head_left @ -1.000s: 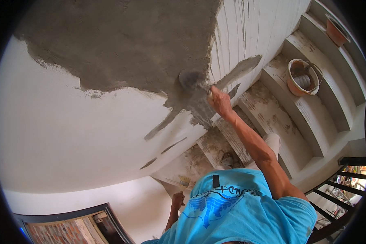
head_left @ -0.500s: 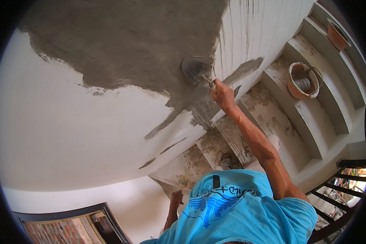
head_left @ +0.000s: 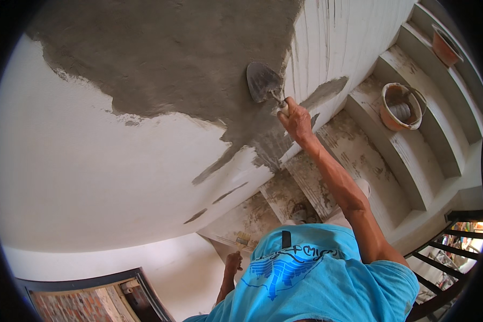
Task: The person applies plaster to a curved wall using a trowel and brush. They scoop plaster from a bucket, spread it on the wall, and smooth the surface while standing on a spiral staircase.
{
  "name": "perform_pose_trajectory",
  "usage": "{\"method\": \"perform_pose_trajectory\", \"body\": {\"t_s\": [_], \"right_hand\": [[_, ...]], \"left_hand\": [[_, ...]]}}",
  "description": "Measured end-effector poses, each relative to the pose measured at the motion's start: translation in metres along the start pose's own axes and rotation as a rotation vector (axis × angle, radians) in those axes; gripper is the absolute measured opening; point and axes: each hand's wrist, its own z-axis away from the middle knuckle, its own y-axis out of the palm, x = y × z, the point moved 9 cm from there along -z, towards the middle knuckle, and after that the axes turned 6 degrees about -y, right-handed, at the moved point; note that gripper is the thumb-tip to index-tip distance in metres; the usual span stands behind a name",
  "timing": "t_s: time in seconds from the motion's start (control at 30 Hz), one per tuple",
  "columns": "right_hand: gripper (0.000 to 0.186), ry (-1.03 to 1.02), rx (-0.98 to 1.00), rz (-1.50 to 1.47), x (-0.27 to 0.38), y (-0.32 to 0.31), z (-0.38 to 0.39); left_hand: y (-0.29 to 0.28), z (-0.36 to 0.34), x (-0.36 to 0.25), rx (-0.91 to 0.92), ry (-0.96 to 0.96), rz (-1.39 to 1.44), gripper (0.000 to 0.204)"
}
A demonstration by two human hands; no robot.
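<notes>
The right hand (head_left: 299,122) gripped a trowel (head_left: 263,82), the left hand (head_left: 233,262) a brush (head_left: 243,237); plaster (head_left: 172,59) only partly covered the white wall (head_left: 102,172).

The right hand (head_left: 297,123) grips the handle of a trowel (head_left: 263,81), its broad dark blade over the grey plaster (head_left: 172,59) near that patch's right edge. Bare white wall (head_left: 118,188) shows below the ragged lower border. Near the body, the left hand (head_left: 233,263) holds a brush (head_left: 243,238) with its bristles away from the wearer. On the staircase (head_left: 354,147), an orange bucket (head_left: 390,119) containing a grey rounded object (head_left: 400,111) stands nearer its step's wall end; a reddish tub (head_left: 445,48) sits higher up.
</notes>
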Motion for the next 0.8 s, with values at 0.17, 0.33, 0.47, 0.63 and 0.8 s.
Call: {"method": "perform_pose_trajectory", "body": {"t_s": [0.17, 0.33, 0.47, 0.63, 0.8], "right_hand": [[0.025, -0.226, 0.255, 0.013, 0.011, 0.037, 0.042], [0.024, -0.125, 0.091, -0.043, 0.011, 0.015, 0.031], [0.024, -0.058, -0.088, -0.053, 0.018, -0.012, -0.005], [0.024, -0.103, 0.005, 0.035, 0.021, 0.013, 0.004], [0.024, -0.213, 0.13, -0.017, 0.035, 0.025, 0.032]], "left_hand": [[0.003, -0.002, 0.011, 0.01, -0.075, 0.018, 0.038], [0.004, 0.001, 0.009, 0.018, -0.016, 0.024, 0.038], [0.008, 0.03, -0.039, 0.011, 0.35, -0.208, 0.039], [0.007, 0.004, 0.009, -0.02, -0.086, 0.003, 0.04], [0.011, 0.01, -0.017, 0.019, 0.35, -0.315, 0.041]]}}
